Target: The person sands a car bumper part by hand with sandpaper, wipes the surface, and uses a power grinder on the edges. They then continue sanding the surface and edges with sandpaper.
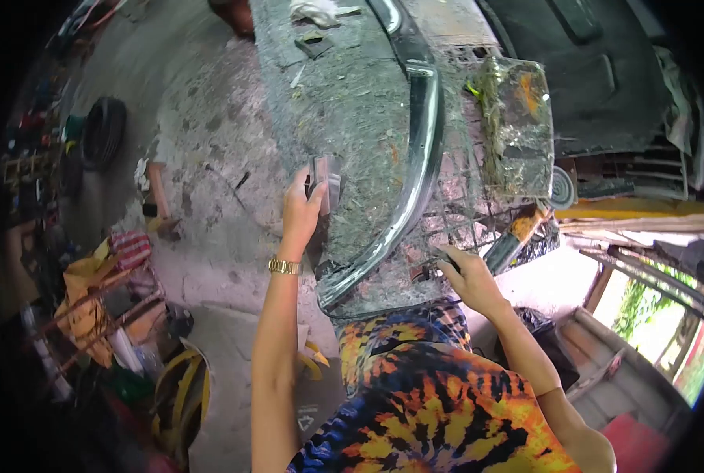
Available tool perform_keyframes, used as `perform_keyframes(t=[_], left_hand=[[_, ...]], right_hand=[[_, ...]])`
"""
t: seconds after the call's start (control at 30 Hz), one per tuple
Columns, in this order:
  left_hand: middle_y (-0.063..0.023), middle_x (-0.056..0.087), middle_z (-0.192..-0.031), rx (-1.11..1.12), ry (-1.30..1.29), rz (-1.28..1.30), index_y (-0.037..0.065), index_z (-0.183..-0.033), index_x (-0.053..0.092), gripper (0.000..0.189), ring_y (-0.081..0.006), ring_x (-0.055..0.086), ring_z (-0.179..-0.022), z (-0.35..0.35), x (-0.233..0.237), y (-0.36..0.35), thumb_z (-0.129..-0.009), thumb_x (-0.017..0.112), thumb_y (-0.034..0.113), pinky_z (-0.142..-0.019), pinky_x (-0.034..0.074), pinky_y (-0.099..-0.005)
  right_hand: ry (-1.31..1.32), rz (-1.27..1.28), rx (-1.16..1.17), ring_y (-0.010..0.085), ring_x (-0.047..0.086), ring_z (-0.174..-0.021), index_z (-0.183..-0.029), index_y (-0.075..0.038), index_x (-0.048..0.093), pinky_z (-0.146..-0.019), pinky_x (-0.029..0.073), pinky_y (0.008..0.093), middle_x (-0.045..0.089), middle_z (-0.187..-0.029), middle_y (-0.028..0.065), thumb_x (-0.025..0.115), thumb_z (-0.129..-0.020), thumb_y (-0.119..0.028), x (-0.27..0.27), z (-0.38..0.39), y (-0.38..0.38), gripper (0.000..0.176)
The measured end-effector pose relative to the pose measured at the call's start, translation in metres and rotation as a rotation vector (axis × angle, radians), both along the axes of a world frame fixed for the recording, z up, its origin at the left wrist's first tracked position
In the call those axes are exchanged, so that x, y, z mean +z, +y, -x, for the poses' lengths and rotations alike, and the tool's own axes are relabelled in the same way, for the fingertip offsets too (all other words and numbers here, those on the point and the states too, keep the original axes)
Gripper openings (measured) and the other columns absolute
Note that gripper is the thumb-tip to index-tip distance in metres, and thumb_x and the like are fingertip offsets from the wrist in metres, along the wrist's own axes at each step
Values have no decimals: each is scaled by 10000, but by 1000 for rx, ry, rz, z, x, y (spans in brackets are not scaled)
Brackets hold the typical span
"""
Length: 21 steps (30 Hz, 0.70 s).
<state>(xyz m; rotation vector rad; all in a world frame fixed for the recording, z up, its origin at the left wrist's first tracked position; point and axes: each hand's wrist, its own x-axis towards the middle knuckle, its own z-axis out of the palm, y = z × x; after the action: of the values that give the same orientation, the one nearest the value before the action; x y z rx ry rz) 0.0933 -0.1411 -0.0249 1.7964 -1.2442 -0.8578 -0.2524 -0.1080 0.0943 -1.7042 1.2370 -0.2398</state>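
Observation:
My left hand (299, 211), with a gold watch on the wrist, is closed round a small flat rectangular block (325, 183), greyish with a paler face. It is over the worn work surface (352, 134), left of a long curved glossy black trim piece (426, 150) with pale streaks. My right hand (475, 282) is right of the trim's near end, its fingers bent and pointing left. Close to those fingertips is a small dark reddish piece (421, 273). Whether the fingers grip it is too small to tell.
A stained square panel (517, 130) and a round grey lid (562, 186) are at the right. Beyond them is a large black panel (604, 87). A tyre (103, 134) and a metal rack (104, 315) with bags are on the left. A white cloth (314, 12) lies far back.

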Motion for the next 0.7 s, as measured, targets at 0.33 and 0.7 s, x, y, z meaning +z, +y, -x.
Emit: perform_keyframes(t=[0.33, 0.7], left_hand=[[-192, 545, -1391, -377, -394, 333, 62, -1424, 529, 573, -392, 495, -1282, -11, 20, -10, -902, 698, 224, -1090, 375, -488], [-215, 53, -1694, -814, -446, -63, 123, -1622, 222, 913, -485, 21, -1539, -38, 24, 136, -902, 708, 402, -1213, 50, -623]], right_hand=[[-48, -277, -591, 204, 641, -628, -1084, 19, 562, -610, 502, 351, 654, -748, 110, 507, -1040, -156, 25, -66, 120, 188], [-81, -128, -714, 262, 637, -656, -1083, -11, 570, -639, 486, 394, 638, -735, 144, 538, -1022, -185, 9, -70, 154, 187]])
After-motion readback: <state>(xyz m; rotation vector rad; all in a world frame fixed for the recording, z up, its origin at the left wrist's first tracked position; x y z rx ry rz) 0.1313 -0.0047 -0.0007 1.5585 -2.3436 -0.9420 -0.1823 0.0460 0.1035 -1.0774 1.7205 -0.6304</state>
